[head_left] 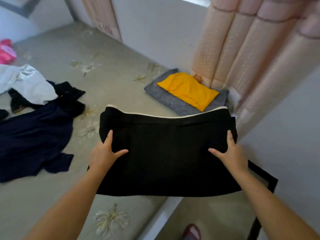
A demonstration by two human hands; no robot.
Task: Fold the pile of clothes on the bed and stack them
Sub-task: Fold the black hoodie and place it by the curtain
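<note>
Head view: both hands, left [105,153] and right [231,154], gripping black garment [164,153], fingers hidden beneath, strap cut off.

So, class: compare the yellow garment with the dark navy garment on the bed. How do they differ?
The yellow garment is folded; the dark navy garment lies spread out and rumpled. The yellow one rests on a folded grey garment by the curtain; the navy one lies on the bed beside unfolded clothes. Neither is being held.
</note>
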